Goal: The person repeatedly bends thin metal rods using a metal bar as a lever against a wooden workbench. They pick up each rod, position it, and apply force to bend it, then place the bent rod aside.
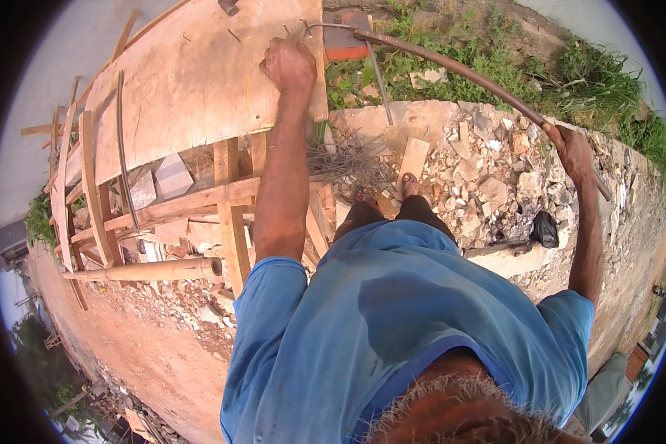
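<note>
My left hand (290, 65) is a fist on the plywood sheet (192, 89), closed on a thin steel rod (329, 26) that shows just past its fingers. Beyond the sheet's right edge, the rod meets the head of a long brown metal bar (459, 68). From that head a straight length of rod (379, 81) slants down toward me. My right hand (570, 152) is wrapped round the bar near its far right end. Several upright metal pins (234, 35) stand in the sheet beyond my left hand. What lies inside the left fist is largely hidden.
A timber frame (200, 203) carries the sheet. Below its right corner is a tangle of wire (348, 159). Broken rubble (496, 185) covers the ground by my feet, with a black plastic bag (545, 229) on it. Green weeds (488, 66) grow along the far side.
</note>
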A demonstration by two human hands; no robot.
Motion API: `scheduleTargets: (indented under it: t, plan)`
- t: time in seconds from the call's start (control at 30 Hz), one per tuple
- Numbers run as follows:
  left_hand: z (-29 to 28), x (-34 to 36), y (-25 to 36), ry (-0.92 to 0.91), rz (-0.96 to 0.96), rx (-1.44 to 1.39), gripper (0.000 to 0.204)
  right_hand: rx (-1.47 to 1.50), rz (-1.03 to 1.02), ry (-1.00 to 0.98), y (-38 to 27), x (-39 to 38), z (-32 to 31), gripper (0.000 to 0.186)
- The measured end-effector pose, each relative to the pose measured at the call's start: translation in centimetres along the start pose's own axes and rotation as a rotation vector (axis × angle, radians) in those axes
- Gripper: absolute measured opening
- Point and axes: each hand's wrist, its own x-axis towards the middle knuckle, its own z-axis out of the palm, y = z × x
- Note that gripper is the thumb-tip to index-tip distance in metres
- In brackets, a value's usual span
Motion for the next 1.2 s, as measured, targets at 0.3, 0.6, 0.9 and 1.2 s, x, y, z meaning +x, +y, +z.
scheduleTargets:
  t: [0.3, 0.6, 0.9, 1.2]
  plan:
    - [-0.2, -0.1, -0.5, 0.087, 0.124, -0.085, 0.050, -0.030, 0.180, 0.065, -5.0, -8.1, 3.8, 0.072]
    - [-0.5, 0.6, -1.0, -0.127, 0.100, -0.422, 0.062, 0.094, 0.190, 0.084, -4.9, -8.2, 5.2, 0.085]
    - [-1.0, -0.3, 0.0, -0.469, 0.534, -0.212, 0.063, 0.172, 0.206, 0.104, -5.8, -8.7, 7.4, 0.083]
    - [-0.9, -1.0, 0.4, -0.491, 0.840, -0.049, 0.071, 0.280, 0.283, -0.057, -6.7, -10.0, 8.8, 0.089]
